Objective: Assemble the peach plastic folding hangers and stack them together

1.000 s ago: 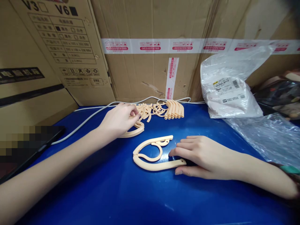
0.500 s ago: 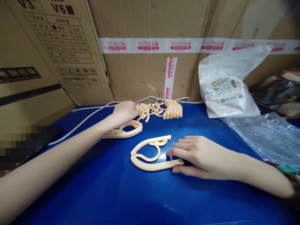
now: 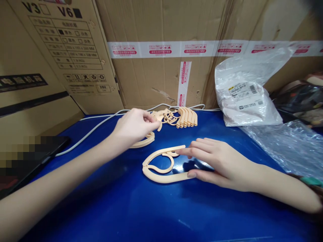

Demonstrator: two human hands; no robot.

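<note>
A cream folding hanger lies on the blue tabletop, its two arms spread and its curled hook part between them. My right hand is at its open end, fingers stretched apart. The thumb rests on the lower arm's end and the index fingertip meets the upper arm. My left hand is pinched closed over the pile of small cream pieces; what its fingertips hold, if anything, is hidden. Beneath that hand, another cream hanger is partly covered.
Several curved cream hanger arms stand in a row behind. A white cable runs along the back and left. Cardboard boxes wall off the rear and left. A white plastic bag and clear plastic wrap lie at right.
My left hand has drawn a little nearer and to the right, its fingers now pinched. My right index finger has moved onto the hanger's upper arm. The hanger lies much as before.
</note>
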